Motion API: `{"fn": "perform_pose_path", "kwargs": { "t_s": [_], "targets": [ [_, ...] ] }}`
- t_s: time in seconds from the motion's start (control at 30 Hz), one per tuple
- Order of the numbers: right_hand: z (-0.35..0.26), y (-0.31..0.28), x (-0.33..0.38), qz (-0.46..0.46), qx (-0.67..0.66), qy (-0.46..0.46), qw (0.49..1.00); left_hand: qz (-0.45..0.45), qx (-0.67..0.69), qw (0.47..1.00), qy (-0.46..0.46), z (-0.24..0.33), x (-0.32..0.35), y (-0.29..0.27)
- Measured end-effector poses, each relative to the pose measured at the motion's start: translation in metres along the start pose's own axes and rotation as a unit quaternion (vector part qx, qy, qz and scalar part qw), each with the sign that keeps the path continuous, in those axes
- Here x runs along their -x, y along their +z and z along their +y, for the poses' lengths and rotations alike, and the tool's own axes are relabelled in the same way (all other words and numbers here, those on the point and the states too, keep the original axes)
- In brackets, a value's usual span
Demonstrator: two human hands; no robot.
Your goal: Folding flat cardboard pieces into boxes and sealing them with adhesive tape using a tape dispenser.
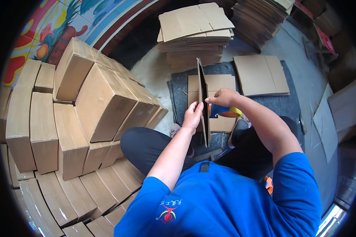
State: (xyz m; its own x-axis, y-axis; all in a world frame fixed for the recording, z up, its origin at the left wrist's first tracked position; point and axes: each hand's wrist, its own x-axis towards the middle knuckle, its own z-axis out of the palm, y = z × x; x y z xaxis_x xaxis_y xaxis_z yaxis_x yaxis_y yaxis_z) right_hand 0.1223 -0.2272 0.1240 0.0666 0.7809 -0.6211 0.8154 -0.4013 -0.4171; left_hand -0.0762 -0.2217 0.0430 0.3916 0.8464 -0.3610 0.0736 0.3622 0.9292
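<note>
A folded, flat cardboard box (pixel 201 98) stands on edge in front of me, seen nearly end-on with a narrow dark gap between its panels. My left hand (pixel 193 115) is closed on its near left side, the thumb lying along the panel. My right hand (pixel 223 97) is curled on the other side, its fingertips at the box's right edge. Directly under that hand and wrist is a blue tape dispenser (pixel 214 110) with a yellow roll core (pixel 237 112). The curled fingers seem to hold it, though the grip itself is mostly hidden.
Flat cardboard (pixel 217 82) lies on a dark mat (pixel 180 93) between my feet, with another flat sheet (pixel 261 75) to the right. Tall stacks of flattened cardboard (pixel 195 23) stand ahead. Closed cartons (pixel 106 102) are piled on the left, beside a painted wall (pixel 47 31).
</note>
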Motion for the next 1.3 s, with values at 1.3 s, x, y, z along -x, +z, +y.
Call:
{"fn": "perform_pose_path", "kwargs": {
  "t_s": [1.3],
  "targets": [
    [0.039,-0.001,-0.024,0.305,0.074,0.025,0.949,0.049,-0.583,0.705,0.401,0.079,-0.12,0.084]
  ]
}}
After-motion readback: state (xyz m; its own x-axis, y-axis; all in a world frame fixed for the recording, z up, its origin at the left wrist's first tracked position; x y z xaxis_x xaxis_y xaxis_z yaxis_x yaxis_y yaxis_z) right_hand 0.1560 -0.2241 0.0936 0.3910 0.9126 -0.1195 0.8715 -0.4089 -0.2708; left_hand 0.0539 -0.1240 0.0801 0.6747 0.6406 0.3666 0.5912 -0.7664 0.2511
